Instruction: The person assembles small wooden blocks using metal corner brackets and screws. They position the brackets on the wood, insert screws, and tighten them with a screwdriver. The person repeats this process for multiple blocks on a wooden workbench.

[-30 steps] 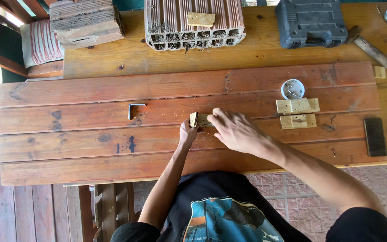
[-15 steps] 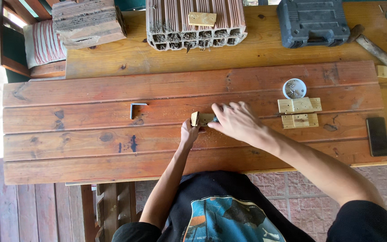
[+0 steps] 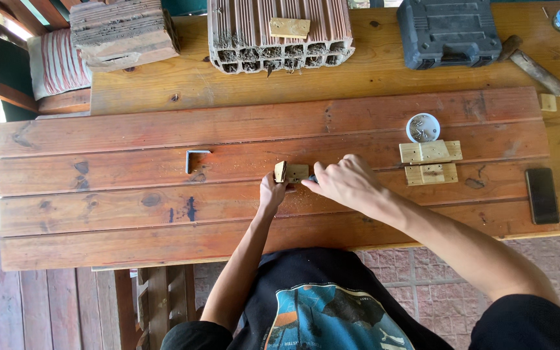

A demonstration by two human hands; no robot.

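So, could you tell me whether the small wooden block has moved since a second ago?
No. The block sits the same way right of the metal bracket, on the same plank.

Both forearms reach forward, converging. The left hand [image 3: 271, 193] is curled, fingertips pinched. The right hand [image 3: 345, 183] is loosely fisted, knuckles up.

Head view, straight down, workbench [image 3: 163, 91]

small block [image 3: 291, 172] on planks [image 3: 131, 214], bracket [image 3: 196, 158] left, dish [image 3: 422, 127] right
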